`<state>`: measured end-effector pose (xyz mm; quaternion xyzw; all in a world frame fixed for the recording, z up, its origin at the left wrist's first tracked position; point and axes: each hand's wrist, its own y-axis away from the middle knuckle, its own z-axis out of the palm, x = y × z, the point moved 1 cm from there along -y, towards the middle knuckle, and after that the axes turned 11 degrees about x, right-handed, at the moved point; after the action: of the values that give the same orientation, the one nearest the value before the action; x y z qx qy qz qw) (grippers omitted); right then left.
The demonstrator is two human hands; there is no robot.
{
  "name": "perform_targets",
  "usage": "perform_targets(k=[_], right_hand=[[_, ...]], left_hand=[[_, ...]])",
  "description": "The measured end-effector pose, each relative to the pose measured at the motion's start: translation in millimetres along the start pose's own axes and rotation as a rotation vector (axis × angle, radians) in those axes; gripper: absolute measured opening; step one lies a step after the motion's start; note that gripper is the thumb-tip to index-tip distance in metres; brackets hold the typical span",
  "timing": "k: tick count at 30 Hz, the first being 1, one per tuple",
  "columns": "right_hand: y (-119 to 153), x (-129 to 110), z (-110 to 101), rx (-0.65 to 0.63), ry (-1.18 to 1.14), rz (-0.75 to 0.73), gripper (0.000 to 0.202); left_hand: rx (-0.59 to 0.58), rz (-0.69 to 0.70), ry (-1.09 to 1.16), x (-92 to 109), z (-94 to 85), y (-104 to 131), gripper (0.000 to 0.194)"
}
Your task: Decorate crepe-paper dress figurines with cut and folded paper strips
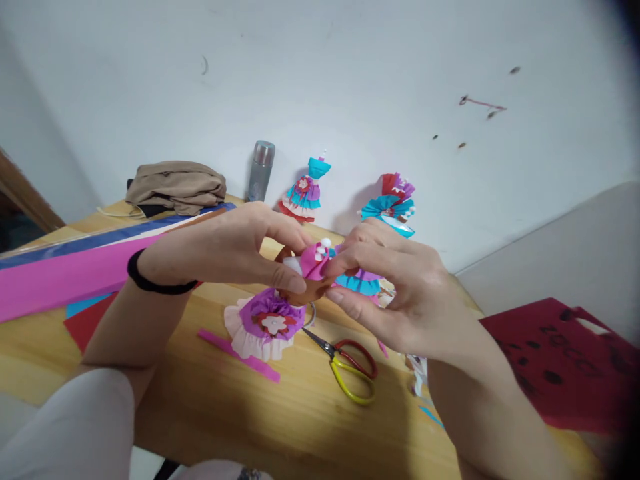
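Note:
My left hand [240, 247], with a black band at the wrist, pinches the left side of a small pink and brown paper piece [314, 261] topped with white beads. The fingers of my right hand [395, 280] press on its right side. Just below the hands, a purple and pale pink ruffled paper skirt [267, 323] with a white flower is in view; whether it joins the held piece is hidden. Scissors [345, 367] with red and yellow handles lie on the wooden table [250, 427]. A pink paper strip [240, 355] lies beside the skirt.
Paper dresses [305, 193] and a blue and red fan-shaped paper piece [390, 203] stand by the wall. A grey bottle [261, 172] and brown cloth [175, 185] are at the back. Long pink paper [75, 277] lies left; a red bag [555, 367] is right.

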<state>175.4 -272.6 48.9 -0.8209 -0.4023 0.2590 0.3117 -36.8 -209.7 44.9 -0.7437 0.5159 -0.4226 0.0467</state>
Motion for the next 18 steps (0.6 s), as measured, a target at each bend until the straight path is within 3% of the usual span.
perform_targets(k=[4,10,15,18], right_hand=[[-1,-1,-3,0.041,-0.02,-0.004,0.009],[-13,-5,1,0.207,-0.033,0.044,0.008],[-22,-2,6,0.171,-0.027,0.055,0.015],[-23,2,5,0.174,-0.037,0.072,0.014]], left_hand=[[-0.005,0.004,-0.013,2,-1.0,0,0.013],[0.036,0.02,-0.018,1,0.3,0,0.017],[0.075,-0.001,-0.057,-3,1.8,-2,0.016],[0.176,0.002,-0.115,-4,-0.6,2,0.012]])
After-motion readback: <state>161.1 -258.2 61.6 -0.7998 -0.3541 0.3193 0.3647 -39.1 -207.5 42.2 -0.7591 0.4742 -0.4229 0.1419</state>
